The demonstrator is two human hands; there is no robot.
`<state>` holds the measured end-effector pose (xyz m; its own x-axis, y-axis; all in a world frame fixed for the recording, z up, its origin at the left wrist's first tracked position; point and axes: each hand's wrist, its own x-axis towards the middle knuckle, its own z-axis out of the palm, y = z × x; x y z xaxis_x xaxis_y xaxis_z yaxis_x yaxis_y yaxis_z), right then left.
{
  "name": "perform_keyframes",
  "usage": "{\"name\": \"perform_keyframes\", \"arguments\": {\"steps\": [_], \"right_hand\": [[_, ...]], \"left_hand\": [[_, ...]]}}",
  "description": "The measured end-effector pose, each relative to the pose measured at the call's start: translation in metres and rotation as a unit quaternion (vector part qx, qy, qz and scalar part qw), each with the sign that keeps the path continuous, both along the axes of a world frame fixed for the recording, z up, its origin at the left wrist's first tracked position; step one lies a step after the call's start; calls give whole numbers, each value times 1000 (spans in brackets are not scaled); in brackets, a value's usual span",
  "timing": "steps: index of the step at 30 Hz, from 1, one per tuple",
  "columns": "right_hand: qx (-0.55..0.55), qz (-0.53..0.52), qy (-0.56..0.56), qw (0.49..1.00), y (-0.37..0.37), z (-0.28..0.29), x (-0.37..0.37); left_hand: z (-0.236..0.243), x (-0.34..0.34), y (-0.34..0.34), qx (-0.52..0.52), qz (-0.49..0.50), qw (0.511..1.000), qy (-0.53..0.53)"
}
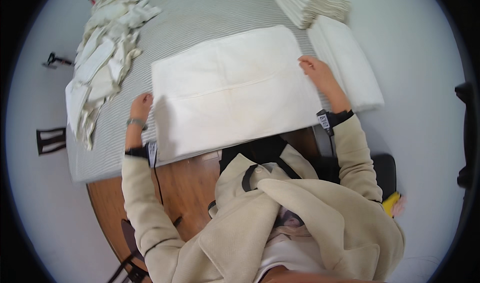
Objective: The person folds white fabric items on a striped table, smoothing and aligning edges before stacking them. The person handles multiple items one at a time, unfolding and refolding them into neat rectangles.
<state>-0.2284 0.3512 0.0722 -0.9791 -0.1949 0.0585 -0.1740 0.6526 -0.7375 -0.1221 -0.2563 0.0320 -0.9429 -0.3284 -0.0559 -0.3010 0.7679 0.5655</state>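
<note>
A wide white cloth [230, 103] with a crosswise seam or fold lies spread out in front of me. Its near edge reaches my lap, and faint yellowish marks show on it. At the cloth's left edge is my left hand [141, 105], fingers curled in and closed at the border. My right hand [317, 74] is farther up at the right edge, its bent fingers closed on the border near the far right corner. The fingertips of both hands are partly hidden, so the exact grip is hard to see.
A grey striped cover [200, 13] lies over the table. Crumpled white cloths [102, 58] are heaped along its left side. At the right lie a folded white cloth [347, 63] and a stack of folded cloths [310, 3]. A dark chair [385, 175] stands beside me.
</note>
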Motion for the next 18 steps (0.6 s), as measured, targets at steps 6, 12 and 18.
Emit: {"name": "perform_keyframes", "arguments": {"steps": [6,12,18], "right_hand": [[110,11,60,992,-23,-49,-126],[208,-2,65,976,-13,-74,-184],[212,-11,53,976,-15,-80,-200]], "left_hand": [[-18,-83,-34,-128,-15,991,19],[-28,-118,-38,-83,44,995,24],[-40,-149,-33,-87,77,993,-9]]}}
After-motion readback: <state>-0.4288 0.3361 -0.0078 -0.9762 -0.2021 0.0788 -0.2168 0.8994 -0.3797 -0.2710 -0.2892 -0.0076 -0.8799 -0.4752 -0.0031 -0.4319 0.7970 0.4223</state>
